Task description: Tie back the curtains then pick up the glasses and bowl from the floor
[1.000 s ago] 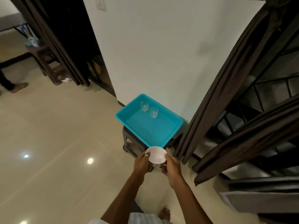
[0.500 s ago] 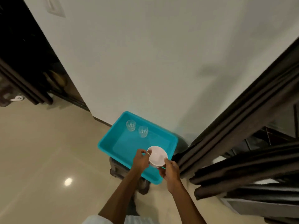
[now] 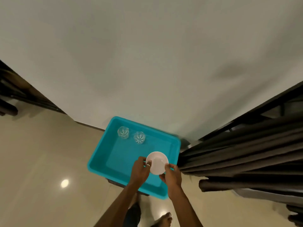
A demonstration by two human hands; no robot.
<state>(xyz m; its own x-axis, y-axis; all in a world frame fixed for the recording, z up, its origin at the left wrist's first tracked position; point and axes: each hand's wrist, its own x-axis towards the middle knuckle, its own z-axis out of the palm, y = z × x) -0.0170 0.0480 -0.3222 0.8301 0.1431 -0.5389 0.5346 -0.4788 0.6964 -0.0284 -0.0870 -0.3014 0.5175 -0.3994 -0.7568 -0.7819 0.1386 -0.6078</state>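
Note:
A white bowl [image 3: 157, 162] is held between both hands over the near right part of a turquoise tray [image 3: 101, 151]. My left hand [image 3: 139, 171] grips its left rim, a ring on one finger. My right hand [image 3: 172, 176] grips its near right rim. Two clear cut glasses stand upright in the tray's far left corner, one glass [image 3: 123, 132] beside the other glass [image 3: 139, 137]. Dark brown curtains [image 3: 242, 151] hang gathered at the right, close to the tray's right edge.
The tray rests on a low dark stool [image 3: 114, 181] against a white wall [image 3: 147, 63]. Glossy beige floor tiles [image 3: 41, 169] spread to the left. My bare foot [image 3: 164, 218] shows below the tray. Dark furniture [image 3: 14, 95] stands at the far left.
I have stepped closer to the tray. Both hands have carried the bowl forward, from in front of the tray's near edge to over its inside.

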